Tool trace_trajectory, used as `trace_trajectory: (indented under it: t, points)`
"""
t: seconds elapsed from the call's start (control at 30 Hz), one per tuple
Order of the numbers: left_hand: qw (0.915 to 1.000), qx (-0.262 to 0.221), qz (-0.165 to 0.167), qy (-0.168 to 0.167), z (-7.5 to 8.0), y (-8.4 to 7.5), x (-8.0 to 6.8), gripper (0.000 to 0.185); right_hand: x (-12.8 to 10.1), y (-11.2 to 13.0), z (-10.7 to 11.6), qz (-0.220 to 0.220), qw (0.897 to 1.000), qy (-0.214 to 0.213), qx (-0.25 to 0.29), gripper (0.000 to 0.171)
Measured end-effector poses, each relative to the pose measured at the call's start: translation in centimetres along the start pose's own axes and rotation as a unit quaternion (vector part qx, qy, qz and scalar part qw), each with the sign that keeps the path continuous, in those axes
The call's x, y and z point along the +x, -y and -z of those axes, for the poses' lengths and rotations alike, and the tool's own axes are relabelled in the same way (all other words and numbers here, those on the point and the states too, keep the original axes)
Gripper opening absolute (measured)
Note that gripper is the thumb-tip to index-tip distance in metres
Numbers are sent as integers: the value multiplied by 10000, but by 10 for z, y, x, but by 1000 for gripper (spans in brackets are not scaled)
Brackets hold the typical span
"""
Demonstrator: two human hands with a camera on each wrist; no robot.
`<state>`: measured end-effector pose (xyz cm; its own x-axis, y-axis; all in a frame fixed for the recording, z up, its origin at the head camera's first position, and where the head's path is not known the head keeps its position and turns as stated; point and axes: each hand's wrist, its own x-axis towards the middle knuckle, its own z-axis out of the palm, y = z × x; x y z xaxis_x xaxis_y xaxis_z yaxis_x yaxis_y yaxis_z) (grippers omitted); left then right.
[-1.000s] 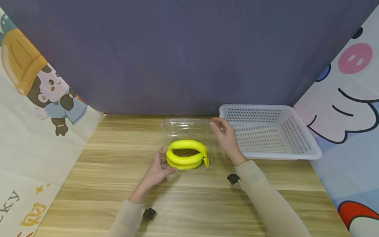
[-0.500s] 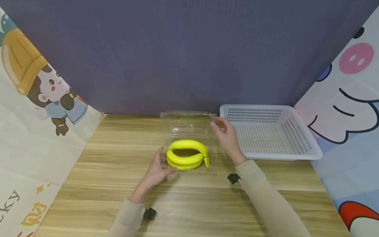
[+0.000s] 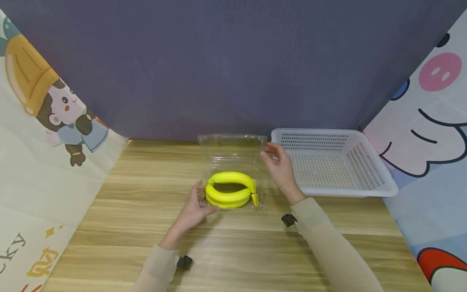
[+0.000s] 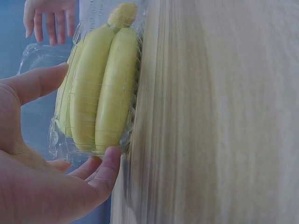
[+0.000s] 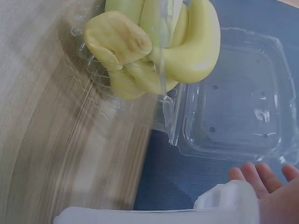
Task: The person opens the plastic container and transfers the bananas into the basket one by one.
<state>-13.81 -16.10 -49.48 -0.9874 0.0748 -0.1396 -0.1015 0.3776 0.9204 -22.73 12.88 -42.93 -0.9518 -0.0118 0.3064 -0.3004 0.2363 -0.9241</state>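
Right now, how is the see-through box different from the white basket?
The see-through box is clear plastic with its lid standing open; the white basket is solid white with little holes and has no lid. The box holds yellow bananas; the basket holds nothing. The left hand and right hand touch the box, not the basket. Both sit on the wooden table.

1. Two bare hands, the left hand (image 3: 192,209) and the right hand (image 3: 279,168), show no rings.
2. Both arms wear plain, close-fitting beige long sleeves (image 3: 328,243).
3. A small black camera unit (image 3: 289,220) sits at each wrist.
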Motion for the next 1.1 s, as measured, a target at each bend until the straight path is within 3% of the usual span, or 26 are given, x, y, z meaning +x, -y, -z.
trace_trajectory:
  t: [0.43, 0.63, 0.87, 1.1]
  points:
    - [10000, 10, -28, 28, 1, -1, -1, 112, -4, 4, -1, 251, 9996, 118, -61, 41]
    - [10000, 40, -52, 41, 1, 0, -1, 112, -7, 5, -2, 517, 9971, 247, -508, 38]
    - [10000, 14, -50, 14, 0, 0, 0, 111, -11, 9, -3, 1110, 9845, 431, -1288, 39]
    - [10000, 73, 59, 18, 0, 0, -1, 111, -14, 13, -4, 1119, 9764, 677, -1719, 43]
